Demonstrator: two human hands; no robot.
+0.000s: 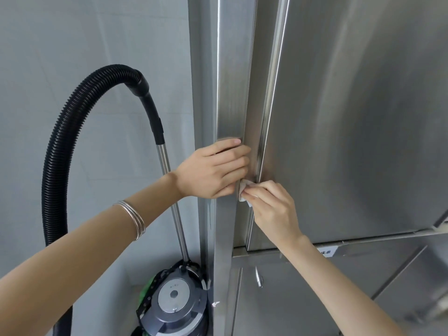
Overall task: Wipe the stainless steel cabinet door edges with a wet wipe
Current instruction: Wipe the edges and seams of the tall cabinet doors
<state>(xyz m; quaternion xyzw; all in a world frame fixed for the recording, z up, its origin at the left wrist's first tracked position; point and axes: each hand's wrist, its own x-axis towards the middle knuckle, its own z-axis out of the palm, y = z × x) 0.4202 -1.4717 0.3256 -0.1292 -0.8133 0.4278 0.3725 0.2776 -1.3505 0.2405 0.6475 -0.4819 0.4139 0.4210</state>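
The tall stainless steel cabinet door (351, 117) fills the right side, its left edge (265, 117) running down as a narrow folded strip. My right hand (271, 209) pinches a small white wet wipe (244, 190) and presses it against that edge low on the door. My left hand (213, 170) lies just above and to the left, its fingers curled round the steel frame post (230, 93) beside the door edge. A silver bangle sits on my left forearm.
A vacuum cleaner (174, 304) stands on the floor left of the cabinet, its black ribbed hose (63, 141) arching up and its metal tube (169, 190) leaning by the post. A lower cabinet door (303, 299) with a white label (327, 252) lies below. Grey wall at left.
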